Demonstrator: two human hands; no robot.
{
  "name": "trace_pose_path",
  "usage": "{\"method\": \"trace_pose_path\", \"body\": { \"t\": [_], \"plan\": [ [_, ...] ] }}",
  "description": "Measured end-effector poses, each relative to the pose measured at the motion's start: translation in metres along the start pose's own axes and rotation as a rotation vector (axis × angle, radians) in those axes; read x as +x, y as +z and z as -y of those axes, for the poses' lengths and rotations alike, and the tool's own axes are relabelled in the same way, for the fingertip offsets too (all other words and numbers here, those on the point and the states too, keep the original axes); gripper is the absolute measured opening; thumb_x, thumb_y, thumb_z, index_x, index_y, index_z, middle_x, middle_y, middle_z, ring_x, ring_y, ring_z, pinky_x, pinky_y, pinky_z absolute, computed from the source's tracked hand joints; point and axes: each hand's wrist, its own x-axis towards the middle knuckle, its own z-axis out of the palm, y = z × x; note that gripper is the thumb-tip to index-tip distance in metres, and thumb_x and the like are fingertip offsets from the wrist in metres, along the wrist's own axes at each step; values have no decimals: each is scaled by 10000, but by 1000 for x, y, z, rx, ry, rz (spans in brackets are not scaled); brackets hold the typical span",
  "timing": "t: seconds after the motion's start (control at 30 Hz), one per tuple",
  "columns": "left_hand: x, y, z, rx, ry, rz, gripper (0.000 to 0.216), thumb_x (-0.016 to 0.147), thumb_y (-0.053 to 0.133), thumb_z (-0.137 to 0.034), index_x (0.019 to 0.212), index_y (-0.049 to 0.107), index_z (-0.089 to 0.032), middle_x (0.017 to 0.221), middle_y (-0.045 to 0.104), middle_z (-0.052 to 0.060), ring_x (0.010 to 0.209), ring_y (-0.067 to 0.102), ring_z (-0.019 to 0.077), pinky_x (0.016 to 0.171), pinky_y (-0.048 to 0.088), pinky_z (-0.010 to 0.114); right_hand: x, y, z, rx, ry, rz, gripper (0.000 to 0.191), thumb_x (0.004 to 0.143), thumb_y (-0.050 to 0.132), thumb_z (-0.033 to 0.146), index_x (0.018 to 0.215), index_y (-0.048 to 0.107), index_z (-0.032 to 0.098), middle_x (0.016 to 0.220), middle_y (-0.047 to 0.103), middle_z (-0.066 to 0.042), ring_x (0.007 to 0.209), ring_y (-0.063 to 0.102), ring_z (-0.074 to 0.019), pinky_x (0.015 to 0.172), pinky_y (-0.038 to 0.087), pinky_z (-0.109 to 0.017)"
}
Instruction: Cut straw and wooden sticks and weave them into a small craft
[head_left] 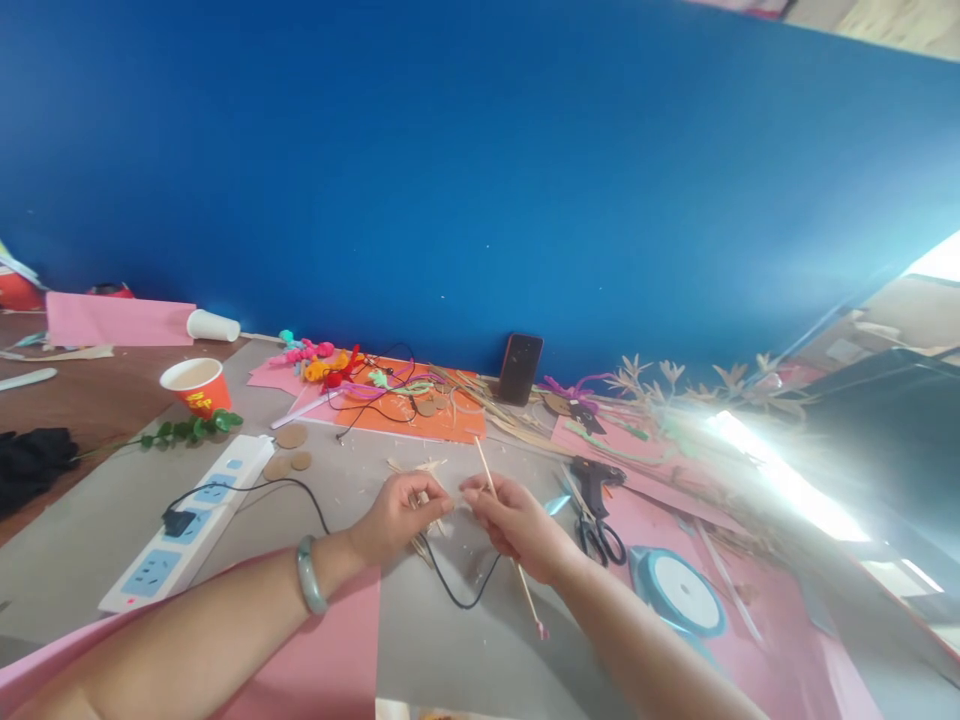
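My left hand (405,515), with a jade-coloured bangle on its wrist, is closed in a pinch; whatever is between the fingertips is too small to make out. Pale straw-like strips (420,547) show around and under it. Just to the right, my right hand (519,522) is closed around a thin pale stick (531,597), slanted, with a pinkish tip at its lower end. The fingertips of both hands almost meet above the grey table (450,650). A black cord (457,602) loops below them.
At left are a white power strip (196,520), a paper cup (196,388) and wooden discs (291,436). A phone (520,368) leans on the blue partition (480,180). On the right lie a glue gun (596,480), scissors (602,541), a ribbon spool (684,592) and dried stems (667,380).
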Motion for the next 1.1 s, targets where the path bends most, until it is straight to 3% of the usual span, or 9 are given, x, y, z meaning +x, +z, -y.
{"method": "trace_pose_path", "body": {
  "t": [0.13,0.27,0.43,0.57,0.63,0.8,0.97,1.1],
  "plan": [
    [1,-1,3,34,48,3,235,763,637,-377,702,666,-151,715,639,36,720,565,147,697,430,246,4,-7,1,-292,-117,-62,221,774,546,408,732,497,196,497,332,90,411,245,-56,408,203,-201],
    [4,-3,11,54,-2,-186,255,774,613,-402,745,669,-154,718,636,26,671,550,135,639,427,242,8,-34,11,-662,-196,-167,201,773,500,345,663,518,178,522,391,59,497,334,-87,480,259,-220],
    [8,-5,14,153,-13,-306,215,785,598,-373,794,676,-172,743,654,19,661,541,124,648,424,240,15,-64,7,-981,-137,-182,159,741,467,241,638,566,172,576,527,15,562,451,-121,533,296,-237],
    [7,-4,16,117,-15,-323,200,793,588,-345,873,673,-183,819,664,27,695,557,123,657,430,231,13,-71,11,-1065,-75,-119,218,739,477,219,815,673,163,604,596,-13,570,513,-143,554,330,-244],
    [7,-3,18,67,-48,-348,235,795,583,-364,913,669,-180,829,659,34,684,554,123,624,427,224,10,-70,19,-1081,-77,-129,251,755,488,229,896,682,156,597,603,-17,560,521,-146,559,340,-246],
    [11,-4,24,-42,-93,-381,286,774,603,-382,963,654,-173,881,650,45,685,547,117,609,424,215,14,-54,41,-1150,-129,-105,175,745,549,219,826,692,161,663,631,-42,600,543,-157,578,352,-251],
    [15,-8,27,-74,-97,-444,319,765,607,-390,1000,628,-174,888,639,40,664,523,111,627,434,225,46,-22,39,-1263,-228,-58,202,719,572,155,879,694,177,800,671,-56,718,579,-170,654,371,-251],
    [15,-11,28,-17,-58,-460,278,819,547,-396,987,611,-185,918,633,43,752,552,132,723,447,253,79,-1,29,-1348,-221,-64,228,723,559,142,910,684,181,892,681,-79,820,591,-190,661,370,-245]
  ]
}}
